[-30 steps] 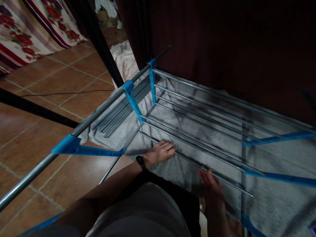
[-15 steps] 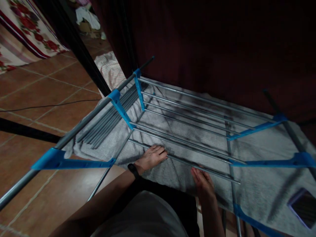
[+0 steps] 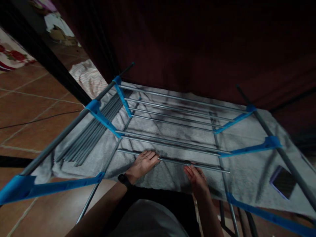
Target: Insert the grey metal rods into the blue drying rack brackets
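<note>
A loose metal rod (image 3: 170, 160) lies crosswise in front of me, low inside a clothes drying rack with grey tubes and blue plastic brackets (image 3: 106, 120). My left hand (image 3: 144, 164), with a dark band on its wrist, is closed over the rod left of its middle. Farther right, my right hand (image 3: 196, 176) has its fingers stretched out at the rod, fingertips touching or just under it. The rod's ends lie near the rack's side tubes; whether they are attached I cannot tell. Several thin crossbars (image 3: 172, 107) span the rack beyond it.
Several grey tubes (image 3: 91, 131) lie bundled on a grey blanket (image 3: 249, 177) to the left. A phone (image 3: 282, 182) rests on the blanket at right. Dark curtain (image 3: 197, 49) hangs behind the rack. A thin cable (image 3: 41, 119) crosses the tiled floor (image 3: 49, 102).
My view has swung to the right, so the rack and blanket appear farther left. Both hands stay at the same rod, the right fingertips a little closer to it.
</note>
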Demonstrator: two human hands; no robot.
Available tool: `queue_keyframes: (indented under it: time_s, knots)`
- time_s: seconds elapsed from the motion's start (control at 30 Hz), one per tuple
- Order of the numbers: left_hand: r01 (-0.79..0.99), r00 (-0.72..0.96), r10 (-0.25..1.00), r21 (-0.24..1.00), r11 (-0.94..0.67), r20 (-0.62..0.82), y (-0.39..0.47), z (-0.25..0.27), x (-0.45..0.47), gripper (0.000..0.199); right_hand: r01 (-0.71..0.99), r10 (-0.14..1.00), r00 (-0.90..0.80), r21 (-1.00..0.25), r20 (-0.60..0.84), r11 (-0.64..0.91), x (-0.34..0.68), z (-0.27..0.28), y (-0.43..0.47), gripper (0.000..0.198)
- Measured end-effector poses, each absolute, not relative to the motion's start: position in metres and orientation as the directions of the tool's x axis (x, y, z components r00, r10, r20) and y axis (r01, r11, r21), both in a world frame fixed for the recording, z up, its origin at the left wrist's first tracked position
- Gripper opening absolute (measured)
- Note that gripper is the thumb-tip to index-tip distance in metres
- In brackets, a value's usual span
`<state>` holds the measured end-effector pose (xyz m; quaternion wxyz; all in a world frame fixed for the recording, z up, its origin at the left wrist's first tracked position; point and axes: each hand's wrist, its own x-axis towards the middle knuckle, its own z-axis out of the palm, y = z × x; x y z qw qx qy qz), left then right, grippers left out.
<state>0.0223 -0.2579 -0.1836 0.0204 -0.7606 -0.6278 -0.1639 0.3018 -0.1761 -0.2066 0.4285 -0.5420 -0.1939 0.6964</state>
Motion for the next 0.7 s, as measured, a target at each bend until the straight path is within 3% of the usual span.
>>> queue_keyframes:
  time_s: [0.47,0.7]
  knots:
    - [0.952,0.179,0.918,0.174,-0.253,0.355,-0.258,-0.188,0.017,0.024,-0.545,0.834,-0.111,-0.668,-0.541,-0.506,0.271,-0.195,-0.175,0.033]
    - [0.961,0.203,0.9,0.096,-0.258,0.386,-0.258,-0.193,0.014,0.021,-0.572,0.831,-0.08,-0.657,-0.551,-0.491,0.266,-0.198,-0.176,0.037]
